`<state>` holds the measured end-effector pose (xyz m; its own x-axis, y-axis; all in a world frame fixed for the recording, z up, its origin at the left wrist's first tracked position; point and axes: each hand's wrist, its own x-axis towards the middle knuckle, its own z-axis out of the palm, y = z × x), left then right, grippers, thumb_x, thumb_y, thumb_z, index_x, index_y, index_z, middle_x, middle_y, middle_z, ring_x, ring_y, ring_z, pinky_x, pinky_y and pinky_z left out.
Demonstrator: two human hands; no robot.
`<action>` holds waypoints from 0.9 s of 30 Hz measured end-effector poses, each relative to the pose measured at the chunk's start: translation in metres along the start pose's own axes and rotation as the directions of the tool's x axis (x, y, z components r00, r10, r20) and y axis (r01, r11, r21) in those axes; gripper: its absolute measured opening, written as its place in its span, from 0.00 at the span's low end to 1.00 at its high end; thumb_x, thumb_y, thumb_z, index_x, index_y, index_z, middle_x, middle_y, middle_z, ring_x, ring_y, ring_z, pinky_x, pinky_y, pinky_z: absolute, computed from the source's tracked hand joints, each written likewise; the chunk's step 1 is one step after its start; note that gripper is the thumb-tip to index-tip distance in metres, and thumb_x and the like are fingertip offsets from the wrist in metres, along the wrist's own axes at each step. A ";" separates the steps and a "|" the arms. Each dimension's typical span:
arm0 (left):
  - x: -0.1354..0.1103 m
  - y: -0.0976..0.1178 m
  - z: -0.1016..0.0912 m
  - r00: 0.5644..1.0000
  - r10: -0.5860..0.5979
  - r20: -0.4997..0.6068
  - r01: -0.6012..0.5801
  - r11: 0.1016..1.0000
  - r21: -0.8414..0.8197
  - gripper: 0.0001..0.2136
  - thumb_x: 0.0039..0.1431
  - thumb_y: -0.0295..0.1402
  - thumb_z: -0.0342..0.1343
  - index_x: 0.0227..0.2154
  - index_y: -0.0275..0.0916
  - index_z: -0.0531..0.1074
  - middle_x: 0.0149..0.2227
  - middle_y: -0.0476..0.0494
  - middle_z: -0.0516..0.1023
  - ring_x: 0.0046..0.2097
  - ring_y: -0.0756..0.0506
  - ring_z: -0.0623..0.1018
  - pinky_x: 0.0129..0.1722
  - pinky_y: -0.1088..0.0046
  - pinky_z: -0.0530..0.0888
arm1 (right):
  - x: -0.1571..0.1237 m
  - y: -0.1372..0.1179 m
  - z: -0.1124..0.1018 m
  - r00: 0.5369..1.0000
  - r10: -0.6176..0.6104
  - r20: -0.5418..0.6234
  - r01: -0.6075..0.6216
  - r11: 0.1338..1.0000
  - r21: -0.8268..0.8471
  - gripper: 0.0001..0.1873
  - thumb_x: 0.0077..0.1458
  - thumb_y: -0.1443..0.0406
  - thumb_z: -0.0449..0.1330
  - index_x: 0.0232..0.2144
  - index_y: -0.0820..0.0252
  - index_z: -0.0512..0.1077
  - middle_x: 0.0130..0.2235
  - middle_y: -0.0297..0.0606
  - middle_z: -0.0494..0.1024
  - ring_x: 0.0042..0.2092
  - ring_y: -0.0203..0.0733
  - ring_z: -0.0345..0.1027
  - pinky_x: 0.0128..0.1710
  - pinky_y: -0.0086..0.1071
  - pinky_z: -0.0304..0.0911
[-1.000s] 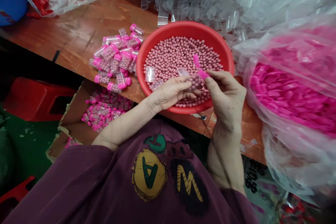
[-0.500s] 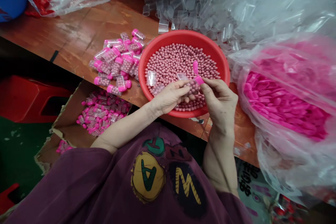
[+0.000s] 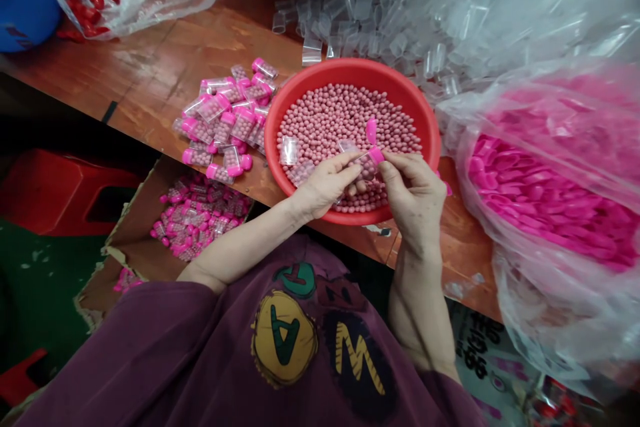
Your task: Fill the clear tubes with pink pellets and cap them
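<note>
Head view: left hand (image 3: 327, 181) pinches a bead-filled vial (image 3: 364, 165) over the near side of the bowl (image 3: 280, 107). Right hand (image 3: 413, 197) presses a pink cap (image 3: 376, 155) onto the vial's right end. Looks like the capping step, cap not clearly seated. Next needs a firm push along the vial axis. 1 loose cap (image 3: 371, 130) lies on the beads just beyond the grip.

Bare wooden table (image 3: 165, 67) at 10 o'clock of the red bowl (image 3: 280, 113) gives open passage. Capped tubes (image 3: 225, 120) crowd the bowl's 9 o'clock rim. Clear tubes (image 3: 350, 7) block 12 o'clock, bag of pink caps (image 3: 545, 193) blocks 3 o'clock. Both hands sit over the bowl's 6 o'clock edge.
</note>
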<state>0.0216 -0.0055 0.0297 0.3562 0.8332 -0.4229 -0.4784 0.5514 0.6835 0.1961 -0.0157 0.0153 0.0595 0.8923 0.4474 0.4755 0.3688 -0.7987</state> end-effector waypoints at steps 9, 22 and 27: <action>-0.001 0.000 0.001 0.992 0.077 -0.100 -0.079 0.997 -0.020 0.04 0.71 0.26 0.69 0.45 0.37 0.83 0.32 0.54 0.79 0.28 0.57 0.73 0.30 0.80 0.69 | -0.017 -0.008 0.008 0.972 -0.231 0.048 0.235 0.945 -0.226 0.16 0.78 0.63 0.59 0.56 0.57 0.86 0.51 0.48 0.89 0.53 0.53 0.86 0.55 0.49 0.84; 0.002 0.002 -0.009 0.995 -0.007 0.098 0.014 0.997 -0.076 0.09 0.60 0.35 0.78 0.39 0.36 0.86 0.37 0.45 0.88 0.40 0.48 0.85 0.53 0.68 0.81 | 0.021 0.009 0.001 0.997 -0.014 0.079 0.004 0.993 0.118 0.19 0.75 0.45 0.66 0.54 0.49 0.84 0.48 0.40 0.88 0.50 0.50 0.85 0.56 0.50 0.83; 0.006 0.001 -0.010 0.998 -0.012 0.067 0.016 0.998 -0.057 0.08 0.68 0.37 0.72 0.40 0.38 0.84 0.32 0.47 0.84 0.34 0.49 0.82 0.44 0.71 0.81 | -0.016 0.015 0.004 0.945 -0.275 0.174 0.317 0.901 -0.295 0.44 0.67 0.40 0.72 0.74 0.52 0.68 0.67 0.54 0.80 0.67 0.64 0.77 0.67 0.66 0.76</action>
<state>0.0153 0.0001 0.0216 0.4146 0.8221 -0.3902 -0.5178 0.5657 0.6418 0.1991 -0.0237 -0.0057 -0.2276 0.7876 0.5726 0.7064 0.5383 -0.4597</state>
